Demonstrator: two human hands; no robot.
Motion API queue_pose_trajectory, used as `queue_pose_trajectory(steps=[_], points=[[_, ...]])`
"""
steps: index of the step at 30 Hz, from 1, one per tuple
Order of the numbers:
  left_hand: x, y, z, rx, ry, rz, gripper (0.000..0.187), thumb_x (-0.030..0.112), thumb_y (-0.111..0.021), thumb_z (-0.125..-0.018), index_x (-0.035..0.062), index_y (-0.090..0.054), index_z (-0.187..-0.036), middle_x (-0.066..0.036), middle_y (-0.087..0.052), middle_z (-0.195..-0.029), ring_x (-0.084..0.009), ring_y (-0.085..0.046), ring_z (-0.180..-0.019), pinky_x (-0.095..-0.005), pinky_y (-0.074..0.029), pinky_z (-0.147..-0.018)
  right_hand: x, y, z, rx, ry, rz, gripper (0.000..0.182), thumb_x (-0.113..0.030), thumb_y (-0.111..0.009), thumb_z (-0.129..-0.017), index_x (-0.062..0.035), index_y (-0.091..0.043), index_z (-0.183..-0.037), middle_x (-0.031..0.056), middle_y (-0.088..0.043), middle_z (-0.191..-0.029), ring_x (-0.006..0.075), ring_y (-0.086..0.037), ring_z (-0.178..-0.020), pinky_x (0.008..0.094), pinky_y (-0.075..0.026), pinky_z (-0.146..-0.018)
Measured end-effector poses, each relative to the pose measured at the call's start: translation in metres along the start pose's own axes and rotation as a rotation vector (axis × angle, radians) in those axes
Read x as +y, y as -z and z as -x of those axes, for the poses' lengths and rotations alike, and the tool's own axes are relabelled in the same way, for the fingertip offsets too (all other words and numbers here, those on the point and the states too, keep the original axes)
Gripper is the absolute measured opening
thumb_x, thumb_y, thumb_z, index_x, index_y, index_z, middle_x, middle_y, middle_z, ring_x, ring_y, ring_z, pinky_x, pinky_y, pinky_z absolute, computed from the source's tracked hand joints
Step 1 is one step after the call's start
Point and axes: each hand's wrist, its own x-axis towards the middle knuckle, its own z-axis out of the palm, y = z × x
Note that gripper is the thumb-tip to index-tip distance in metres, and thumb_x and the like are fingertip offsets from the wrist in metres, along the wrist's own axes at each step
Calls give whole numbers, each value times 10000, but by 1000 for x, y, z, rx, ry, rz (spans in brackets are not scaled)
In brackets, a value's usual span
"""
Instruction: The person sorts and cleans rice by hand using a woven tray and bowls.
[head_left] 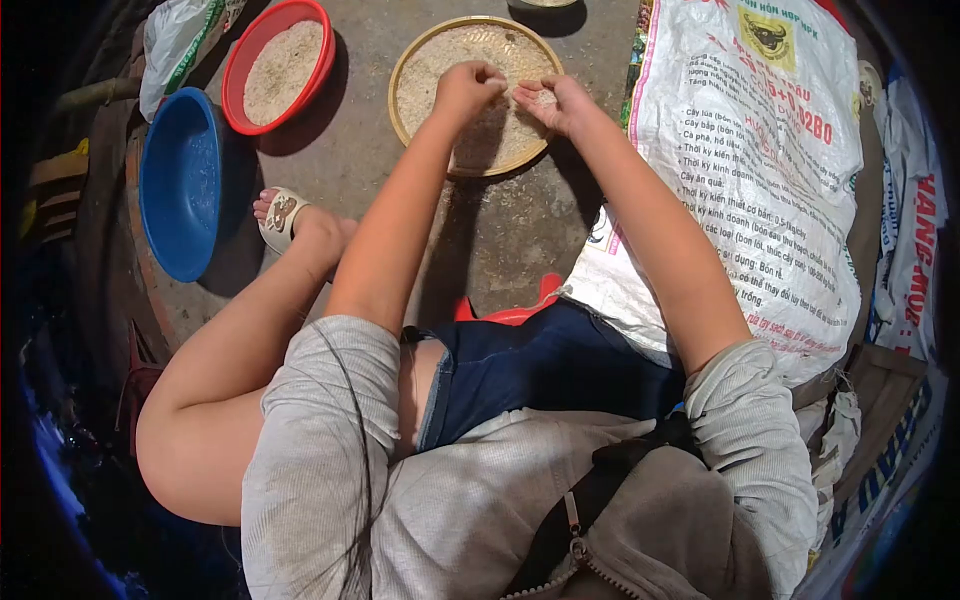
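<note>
A round woven bamboo tray of pale rice grains lies on the concrete floor in front of me. My left hand hovers over the tray's middle, fingers curled together as if pinching grains. My right hand sits just to its right, palm partly up, with some grains resting on the fingers. The two hands nearly touch above the rice.
A red basin of rice and an empty blue basin sit at the left. A large printed white sack lies at the right. A red low stool shows beneath me. My sandalled foot rests near the blue basin.
</note>
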Motion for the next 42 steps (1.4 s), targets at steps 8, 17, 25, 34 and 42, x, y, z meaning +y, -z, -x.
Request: queue_pose_trajectory(steps=[8,17,25,34,42], points=[[51,6,2,-83,-315,-219,278,217,-674,-751,65,-655,-983,-91,-649,-835,-176,-617,-731,-308,-490,-674,-11,21,-30,-912,-353,-211,329,-168,-333,-931,76,-450,-1118,230,-520,-992,310,-564,-871,389,-539,-745],[-35,-10,28,76,-250,-575,196,197,-640,-730,65,-632,-874,-143,-614,-842,-296,-596,-797,-364,-476,-723,-11,-4,11,-13,141,23,311,-92,-329,-893,162,-429,-1042,258,-504,-989,319,-567,-891,367,-542,-783],[-29,19,16,7,-33,-134,217,177,-693,-712,70,-655,-898,-68,-665,-783,-192,-625,-691,-339,-476,-655,3,0,5,-33,24,69,307,-75,-316,-897,145,-383,-1099,252,-498,-1002,352,-566,-903,425,-546,-793],[42,30,6,-86,-213,-59,296,271,-667,-746,78,-658,-969,-85,-666,-896,-189,-615,-792,-327,-480,-702,3,-21,27,-174,54,99,348,-120,-314,-925,161,-392,-1115,269,-494,-1062,343,-575,-901,408,-549,-784],[-29,-1,37,-64,-140,-580,189,181,-582,-735,73,-604,-888,-154,-580,-1003,-312,-568,-921,-405,-480,-746,-20,-8,18,-88,73,-18,317,-71,-345,-874,163,-460,-1056,240,-532,-995,311,-576,-882,362,-540,-770]])
